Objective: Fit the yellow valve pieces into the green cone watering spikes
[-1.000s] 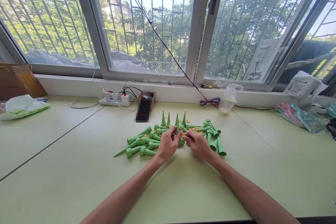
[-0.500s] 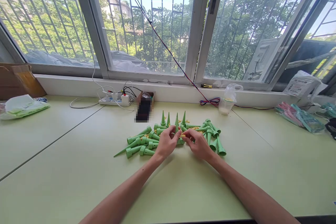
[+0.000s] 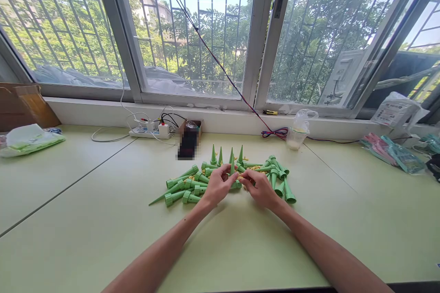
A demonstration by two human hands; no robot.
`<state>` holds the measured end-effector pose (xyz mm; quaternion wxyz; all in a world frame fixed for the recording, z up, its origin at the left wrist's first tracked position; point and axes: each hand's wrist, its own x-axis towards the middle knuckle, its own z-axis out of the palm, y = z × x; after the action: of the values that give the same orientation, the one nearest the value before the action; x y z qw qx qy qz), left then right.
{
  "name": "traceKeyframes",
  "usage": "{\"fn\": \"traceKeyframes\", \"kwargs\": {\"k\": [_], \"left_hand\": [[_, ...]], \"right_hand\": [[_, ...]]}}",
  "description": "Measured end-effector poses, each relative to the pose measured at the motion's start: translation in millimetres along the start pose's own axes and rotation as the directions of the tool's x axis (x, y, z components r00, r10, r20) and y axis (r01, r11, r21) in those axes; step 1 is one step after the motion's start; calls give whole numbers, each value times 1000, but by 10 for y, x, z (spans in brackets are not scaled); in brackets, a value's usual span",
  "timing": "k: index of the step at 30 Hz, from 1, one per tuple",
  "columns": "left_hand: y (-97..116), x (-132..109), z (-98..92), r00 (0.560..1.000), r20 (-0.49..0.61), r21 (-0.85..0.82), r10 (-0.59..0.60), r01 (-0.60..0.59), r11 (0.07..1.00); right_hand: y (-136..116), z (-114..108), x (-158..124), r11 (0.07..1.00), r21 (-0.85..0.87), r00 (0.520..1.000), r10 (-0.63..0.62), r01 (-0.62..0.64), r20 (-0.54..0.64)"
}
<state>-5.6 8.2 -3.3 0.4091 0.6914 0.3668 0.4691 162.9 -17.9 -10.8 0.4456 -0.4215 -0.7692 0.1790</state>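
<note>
My left hand (image 3: 220, 185) is closed around a green plant watering spike (image 3: 233, 165), held tip up; the fingers cover its lower part. Close beside it, my right hand (image 3: 257, 185) pinches a small yellow plastic piece (image 3: 241, 175) near the spike, mostly hidden by the fingertips. Behind the hands, several green spikes (image 3: 220, 155) stand on their caps. More capped spikes (image 3: 177, 197) lie heaped to the left of my left hand. On the right, cone-shaped green spikes (image 3: 289, 191) lie with open ends toward me. Small yellow pieces (image 3: 263, 172) are scattered among them.
Along the back of the pale green table (image 3: 220, 247) are a power strip (image 3: 151, 133), a small box with a blurred dark item (image 3: 188, 142), a bundled cable (image 3: 275, 133) and a bagged plastic cup (image 3: 296, 137). Plastic packets (image 3: 392, 153) lie far right, a white-green package (image 3: 32, 139) far left.
The held spike has shifted slightly down and right, so its tip shows apart from the standing spike behind it. Both hands stay nearly in place.
</note>
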Motion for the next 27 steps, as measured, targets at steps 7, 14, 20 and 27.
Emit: {"fn": "traceKeyframes", "kwargs": {"k": [7,14,20,27], "left_hand": [[-11,-3,7,1000,10,-22,5,-5,1000],[-26,11,12,999,-41,-40,-19,18,999],[-18,9,16,998,-65,-48,-16,13,999],[-35,11,4,999,-44,35,8,-7,999]], "right_hand": [[-4,-1,-1,1000,-11,1000,-7,7,11],[-8,6,0,1000,8,1000,-20,21,-19],[-3,6,6,1000,18,999,-18,19,-29],[8,12,7,1000,29,1000,4,-4,-12]]}}
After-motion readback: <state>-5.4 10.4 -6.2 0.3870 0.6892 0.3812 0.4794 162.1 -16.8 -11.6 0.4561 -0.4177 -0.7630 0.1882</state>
